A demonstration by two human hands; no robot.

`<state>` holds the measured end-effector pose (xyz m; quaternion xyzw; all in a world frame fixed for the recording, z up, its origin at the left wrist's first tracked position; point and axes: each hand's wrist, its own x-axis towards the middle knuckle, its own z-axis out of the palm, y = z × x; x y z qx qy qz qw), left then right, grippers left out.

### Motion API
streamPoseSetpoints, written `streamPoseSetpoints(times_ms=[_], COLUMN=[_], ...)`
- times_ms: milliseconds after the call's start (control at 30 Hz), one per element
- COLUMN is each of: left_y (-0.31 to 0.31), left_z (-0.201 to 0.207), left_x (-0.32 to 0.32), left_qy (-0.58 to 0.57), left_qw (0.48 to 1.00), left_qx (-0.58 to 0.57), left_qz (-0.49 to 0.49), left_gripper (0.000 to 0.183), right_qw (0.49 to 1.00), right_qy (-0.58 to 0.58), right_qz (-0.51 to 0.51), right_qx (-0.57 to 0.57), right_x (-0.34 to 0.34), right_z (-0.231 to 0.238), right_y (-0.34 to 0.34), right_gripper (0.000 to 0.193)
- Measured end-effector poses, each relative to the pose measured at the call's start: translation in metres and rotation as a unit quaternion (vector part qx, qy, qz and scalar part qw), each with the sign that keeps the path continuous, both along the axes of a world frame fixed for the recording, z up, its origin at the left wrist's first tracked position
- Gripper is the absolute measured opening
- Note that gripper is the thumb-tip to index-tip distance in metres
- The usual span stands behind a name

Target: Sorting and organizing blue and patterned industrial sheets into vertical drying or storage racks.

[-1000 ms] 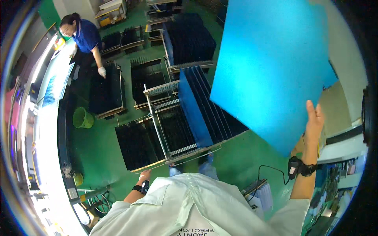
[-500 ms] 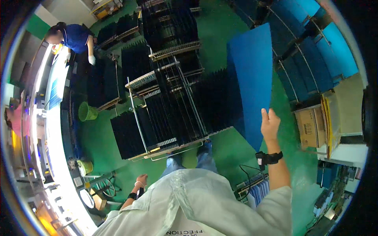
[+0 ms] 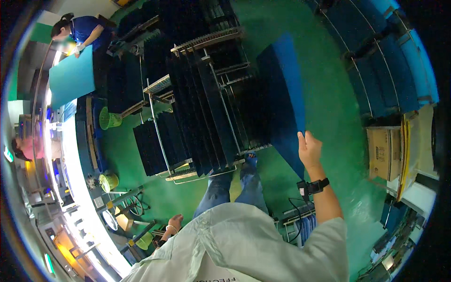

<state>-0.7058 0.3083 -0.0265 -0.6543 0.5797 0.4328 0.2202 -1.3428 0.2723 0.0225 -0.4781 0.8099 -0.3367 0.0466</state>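
My right hand [image 3: 308, 149] grips the near lower corner of a large blue sheet [image 3: 283, 98], held upright on edge beside a metal slotted rack [image 3: 197, 108] full of dark panels. The sheet stands at the rack's right end, close to the last dark panels. A black band is on my right wrist. My left hand [image 3: 174, 222] hangs low by my side, fingers loosely curled, holding nothing that I can see. My legs in jeans stand just in front of the rack's base.
A person in a blue top [image 3: 82, 30] handles a light blue sheet [image 3: 73, 82] at the far left. More racks of blue sheets [image 3: 376, 61] line the right. A cardboard box [image 3: 385, 152] sits at right. Green baskets [image 3: 109, 119] stand on the green floor.
The blue sheet came down from overhead, where it filled the upper right, and turned edge-on next to the rack. My right arm lowered with it. The view tilted down.
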Motion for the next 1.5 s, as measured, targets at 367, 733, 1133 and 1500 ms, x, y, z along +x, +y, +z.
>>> streamPoseSetpoints(times_ms=[367, 733, 1133, 1500], left_y=[-0.020, 0.013, 0.030, 0.027], left_z=[0.051, 0.036, 0.010, 0.020], left_x=[-0.080, -0.013, 0.003, -0.033], left_qy=[-0.023, -0.015, 0.062, 0.027], left_qw=[0.976, 0.996, 0.964, 0.996], left_qx=[0.051, 0.032, 0.050, 0.023], left_qz=[0.211, -0.077, 0.252, 0.085], left_gripper=[0.030, 0.031, 0.034, 0.034], right_qw=[0.999, 0.997, 0.992, 0.988], right_qy=[0.029, 0.005, 0.012, 0.005], right_qz=[0.024, 0.063, 0.065, 0.052], right_qx=[0.015, 0.033, 0.108, 0.146], right_x=[-0.010, 0.005, 0.011, 0.005], right_z=[-0.068, -0.143, -0.160, -0.163], right_y=[-0.012, -0.032, -0.050, -0.062], right_gripper=[0.024, 0.021, 0.019, 0.022])
